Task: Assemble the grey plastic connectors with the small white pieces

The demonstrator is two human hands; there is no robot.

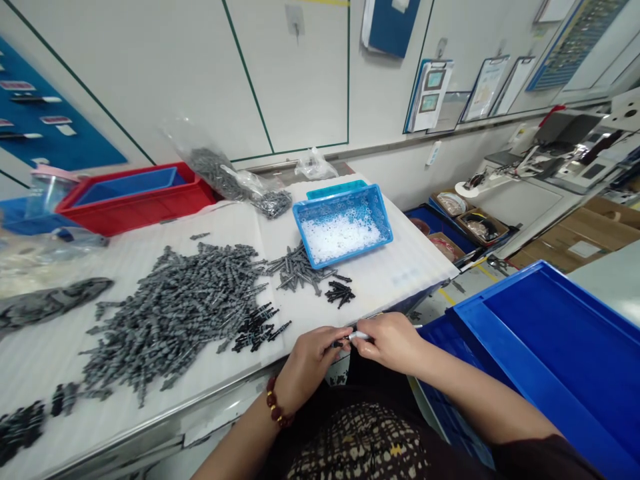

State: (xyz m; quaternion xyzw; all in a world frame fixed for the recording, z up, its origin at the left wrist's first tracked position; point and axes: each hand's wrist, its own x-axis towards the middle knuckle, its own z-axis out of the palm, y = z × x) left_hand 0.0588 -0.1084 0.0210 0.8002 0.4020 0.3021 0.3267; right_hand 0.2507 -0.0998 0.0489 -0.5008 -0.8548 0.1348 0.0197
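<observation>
- left hand (310, 365) and right hand (393, 343) pinch a small dark part (345, 343) in their fingers (373, 327), just over the bench (400, 280) edge
- blue basket (320, 243) holds white bits (340, 237)
- red tub (150, 208) holds a blue tray (125, 188)
- blue bin (545, 347) stands beside the bench

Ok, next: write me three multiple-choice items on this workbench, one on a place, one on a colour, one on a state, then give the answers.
1. Where is the perforated blue crate?
A) On the white-covered bench
B) Inside the large blue bin
C) On the floor

2. What colour is the outer wall of the tote at the far end of the bench?
A) Green
B) Red
C) Yellow

3. How are the left hand and right hand placed?
A) Flat on the bench, far apart
B) Both inside the tote
C) Together at a small dark part

1: A, it stands on the bench top.
2: B, its wall shows red around a blue inside.
3: C, the fingers meet at the part.
</observation>
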